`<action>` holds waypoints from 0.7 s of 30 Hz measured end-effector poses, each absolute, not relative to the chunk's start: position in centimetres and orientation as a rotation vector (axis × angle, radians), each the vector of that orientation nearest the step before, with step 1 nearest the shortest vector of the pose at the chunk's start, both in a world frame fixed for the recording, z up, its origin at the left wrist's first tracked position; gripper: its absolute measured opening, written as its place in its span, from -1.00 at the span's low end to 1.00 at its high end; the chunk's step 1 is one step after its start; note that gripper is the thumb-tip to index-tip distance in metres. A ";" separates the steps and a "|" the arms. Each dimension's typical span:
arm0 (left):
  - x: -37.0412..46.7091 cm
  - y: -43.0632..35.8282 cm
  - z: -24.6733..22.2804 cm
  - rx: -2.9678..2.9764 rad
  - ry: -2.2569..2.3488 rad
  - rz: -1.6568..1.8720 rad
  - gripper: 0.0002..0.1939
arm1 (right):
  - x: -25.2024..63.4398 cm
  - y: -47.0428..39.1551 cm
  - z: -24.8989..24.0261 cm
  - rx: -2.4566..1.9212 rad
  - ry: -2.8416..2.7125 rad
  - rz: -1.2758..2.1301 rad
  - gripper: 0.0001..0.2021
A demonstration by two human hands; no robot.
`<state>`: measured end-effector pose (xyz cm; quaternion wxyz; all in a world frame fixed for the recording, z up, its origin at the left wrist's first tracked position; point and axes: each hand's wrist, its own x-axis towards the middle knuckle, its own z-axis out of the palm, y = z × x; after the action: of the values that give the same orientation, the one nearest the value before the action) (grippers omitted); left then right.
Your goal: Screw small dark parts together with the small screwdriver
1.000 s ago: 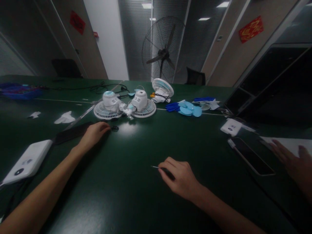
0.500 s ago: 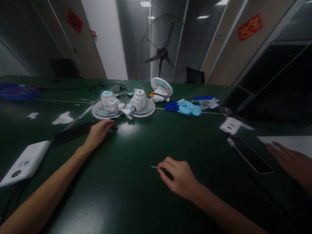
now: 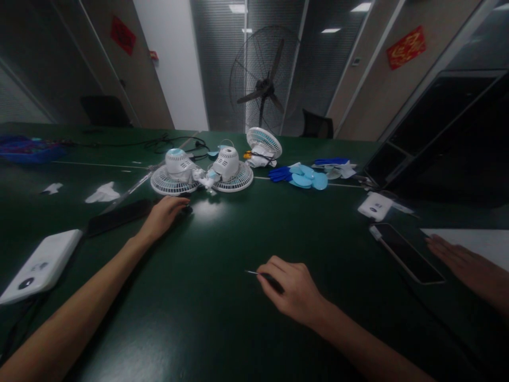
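Observation:
In my right hand [image 3: 292, 292] is a small screwdriver [image 3: 270, 281]. Its dark handle lies within my closed fingers, and the thin metal shaft points left, just above the green table [image 3: 222, 329]. My left hand [image 3: 163, 215] reaches further out, fingers curled together at a small black object [image 3: 187, 210] whose kind I cannot make out. Just beyond that hand, two white fan heads [image 3: 175, 180] lie with their grilles down and motor housings up. Another small fan [image 3: 263, 146] rests behind them, tilted, with a dark cord around its base.
Light-blue fan blades [image 3: 306, 178] and blue gloves [image 3: 280, 173] lie at the back right. A phone [image 3: 407, 253] and a white device [image 3: 375, 207] are on the right, near another person's hand [image 3: 465, 265]. A white power bank [image 3: 42, 265] lies at left, a dark strip [image 3: 119, 216] beside my left wrist.
My left fingers have shifted very slightly over the small black object. The other person's hand at right has moved a little to the left. My right hand and the screwdriver stay in place.

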<state>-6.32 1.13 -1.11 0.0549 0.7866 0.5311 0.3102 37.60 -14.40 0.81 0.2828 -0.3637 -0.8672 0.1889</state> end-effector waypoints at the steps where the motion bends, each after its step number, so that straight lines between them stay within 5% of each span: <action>1: -6.3 1.1 -1.1 2.382 1.612 0.937 -0.55 | 37.6 -14.4 0.8 -0.977 -2.324 0.502 -0.85; 21: -5.6 0.8 -0.3 2.325 1.568 0.883 -0.62 | 37.6 -14.4 0.9 -0.999 -2.338 0.513 -0.86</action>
<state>-5.62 0.77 -0.30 0.1006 0.7868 0.5305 0.2989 37.64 -14.42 0.87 0.2706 -0.3707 -0.8678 0.1905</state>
